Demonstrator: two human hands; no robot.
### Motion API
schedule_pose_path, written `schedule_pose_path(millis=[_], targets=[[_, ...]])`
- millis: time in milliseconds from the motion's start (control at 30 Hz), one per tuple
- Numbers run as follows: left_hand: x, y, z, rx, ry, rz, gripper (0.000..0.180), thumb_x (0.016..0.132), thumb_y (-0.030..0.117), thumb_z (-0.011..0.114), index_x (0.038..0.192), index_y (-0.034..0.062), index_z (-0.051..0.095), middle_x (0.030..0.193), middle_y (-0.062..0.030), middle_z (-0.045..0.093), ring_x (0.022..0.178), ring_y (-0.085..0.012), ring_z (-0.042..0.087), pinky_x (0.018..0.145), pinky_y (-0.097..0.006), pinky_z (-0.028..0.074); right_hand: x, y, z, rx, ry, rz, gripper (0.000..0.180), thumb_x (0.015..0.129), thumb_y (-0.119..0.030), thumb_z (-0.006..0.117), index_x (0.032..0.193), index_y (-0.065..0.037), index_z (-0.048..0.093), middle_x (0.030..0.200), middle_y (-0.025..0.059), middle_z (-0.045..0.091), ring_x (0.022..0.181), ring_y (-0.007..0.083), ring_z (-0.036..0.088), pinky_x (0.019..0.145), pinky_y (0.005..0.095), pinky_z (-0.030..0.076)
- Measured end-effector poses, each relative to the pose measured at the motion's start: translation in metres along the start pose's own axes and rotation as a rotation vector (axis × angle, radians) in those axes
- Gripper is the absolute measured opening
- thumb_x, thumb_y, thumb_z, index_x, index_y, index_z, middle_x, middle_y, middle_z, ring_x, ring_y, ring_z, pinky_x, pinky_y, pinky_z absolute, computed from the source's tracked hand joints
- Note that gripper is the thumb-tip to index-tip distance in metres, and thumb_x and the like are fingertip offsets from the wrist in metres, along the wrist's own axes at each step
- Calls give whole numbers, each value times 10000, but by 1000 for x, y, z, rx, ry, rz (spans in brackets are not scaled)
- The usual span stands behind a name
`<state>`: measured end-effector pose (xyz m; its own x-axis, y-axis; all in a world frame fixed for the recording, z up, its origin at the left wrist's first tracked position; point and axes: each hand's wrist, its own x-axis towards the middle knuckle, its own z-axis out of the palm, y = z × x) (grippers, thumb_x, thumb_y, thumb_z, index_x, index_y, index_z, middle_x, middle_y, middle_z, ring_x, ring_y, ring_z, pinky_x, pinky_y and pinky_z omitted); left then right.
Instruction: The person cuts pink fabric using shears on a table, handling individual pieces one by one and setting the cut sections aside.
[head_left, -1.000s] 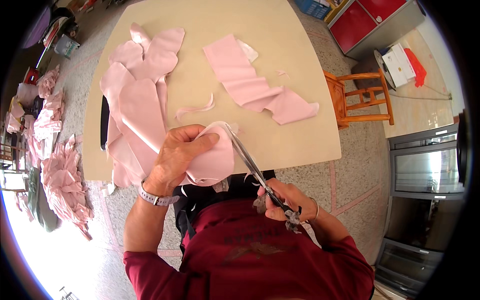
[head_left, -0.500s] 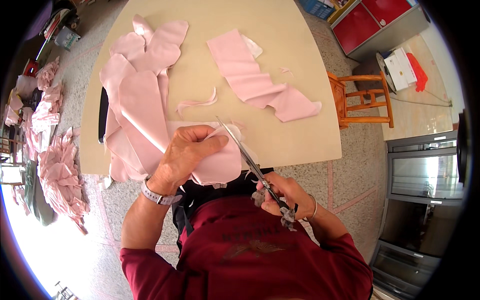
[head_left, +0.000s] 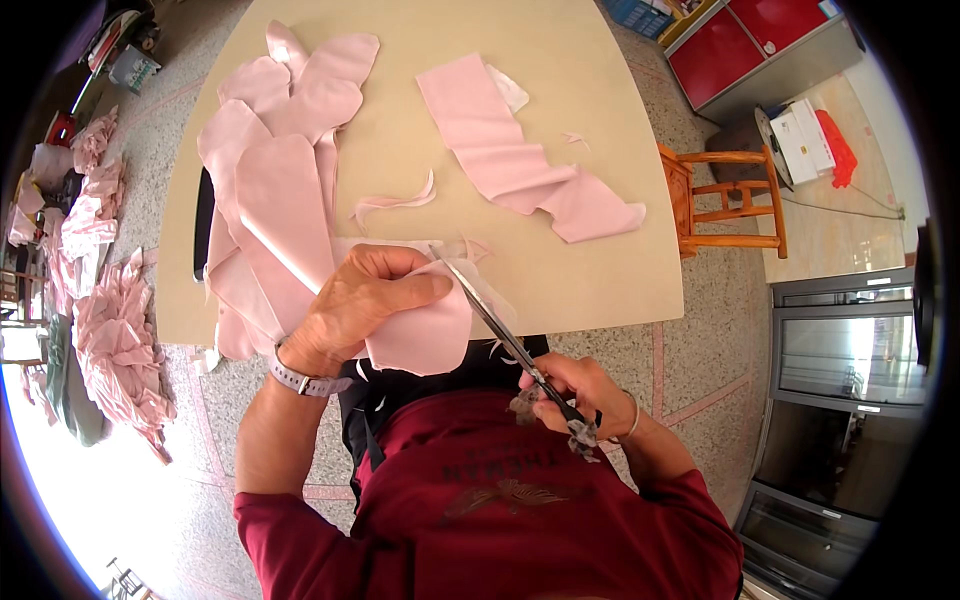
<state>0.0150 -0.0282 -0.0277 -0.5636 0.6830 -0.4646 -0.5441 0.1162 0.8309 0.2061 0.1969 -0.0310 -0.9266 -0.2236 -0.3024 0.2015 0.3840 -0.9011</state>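
Note:
My left hand [head_left: 375, 295] pinches a rounded piece of pink fabric [head_left: 425, 335] between thumb and fingers at the table's near edge. In my right hand [head_left: 578, 390] is a pair of long scissors [head_left: 505, 335], its handles wrapped in greyish rags. The blades point up and left, their tips at the fabric's edge close to my left thumb. Whether the blades are parted is hard to tell. Several large cut pieces of pink fabric [head_left: 285, 190] lie overlapped to the left. Farther right lies a wavy pink strip [head_left: 510, 150].
Thin pink scraps [head_left: 400, 200] lie on the cream table [head_left: 540, 270]. A wooden chair [head_left: 730, 200] stands at its right side, with a dark glass-fronted cabinet [head_left: 850, 350] beyond. Heaped pink fabric [head_left: 120, 340] is on the left. A black object [head_left: 203, 225] sits at the table's left edge.
The pink piece in my left hand has shifted slightly left and its lower edge has turned. The scissors have moved a little, their tips now lower beside the fabric's edge.

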Motion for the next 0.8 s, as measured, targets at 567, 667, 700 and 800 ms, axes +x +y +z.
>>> schedule_pose_path(millis=[567, 667, 700, 800], targets=[[-2, -1, -5, 24, -30, 41, 248, 936, 219, 622, 841, 2, 695, 739, -3, 651, 613, -61, 569, 547, -235, 473, -4, 8, 2, 34, 13, -41, 260, 803, -26, 635, 1052, -41, 560, 542, 17, 480, 467, 77, 413, 487, 239, 349], [-3, 2, -8, 80, -53, 78, 188, 918, 169, 628, 856, 4, 694, 749, 10, 656, 639, -49, 569, 583, -214, 471, -4, 3, -1, 21, -20, -7, 260, 799, -24, 635, 1047, -43, 560, 550, 20, 489, 467, 79, 423, 484, 240, 348], [-3, 3, -10, 79, -52, 77, 188, 918, 169, 628, 856, 4, 694, 749, 10, 656, 639, -49, 569, 583, -214, 471, -4, 2, -1, 21, -20, -6, 260, 799, -24, 635, 1047, -43, 560, 550, 20, 489, 467, 79, 423, 484, 240, 348], [-3, 6, -13, 156, -75, 83, 196, 903, 170, 657, 884, -19, 702, 731, 28, 629, 629, -34, 530, 562, -215, 442, -5, 2, -2, 9, -23, -53, 255, 800, -30, 633, 1044, -44, 560, 559, 22, 499, 466, 84, 431, 479, 243, 349]])
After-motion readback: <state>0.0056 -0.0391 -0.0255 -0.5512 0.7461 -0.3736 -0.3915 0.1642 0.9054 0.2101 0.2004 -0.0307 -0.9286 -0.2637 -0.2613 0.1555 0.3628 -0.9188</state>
